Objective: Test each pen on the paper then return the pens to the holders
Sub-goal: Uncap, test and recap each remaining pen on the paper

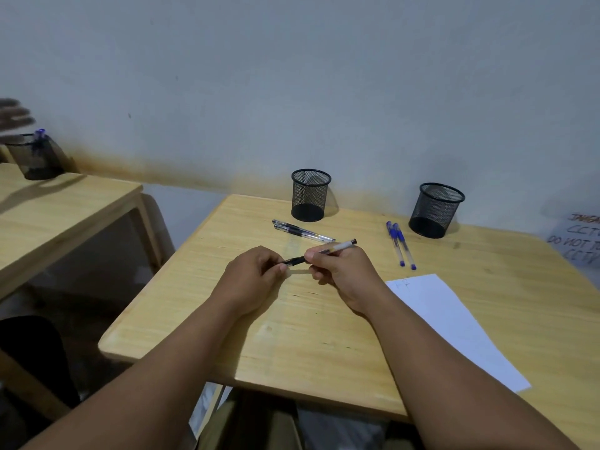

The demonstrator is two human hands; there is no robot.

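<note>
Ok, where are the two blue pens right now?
In the head view, the blue pens lie side by side on the table, right of centre, beside the right mesh holder and beyond the paper.

Dim, flat indoor light; soft shadows under hands (292, 274); wide-angle bending at edges; far-left corner motion-blurred.

A second wooden counter (65, 203) stands to the left, carrying a mesh cup (35, 157). A handwritten sign (578, 241) leans against the grey wall (292, 76).

Bare forearms, olive trousers (259, 427)
</note>
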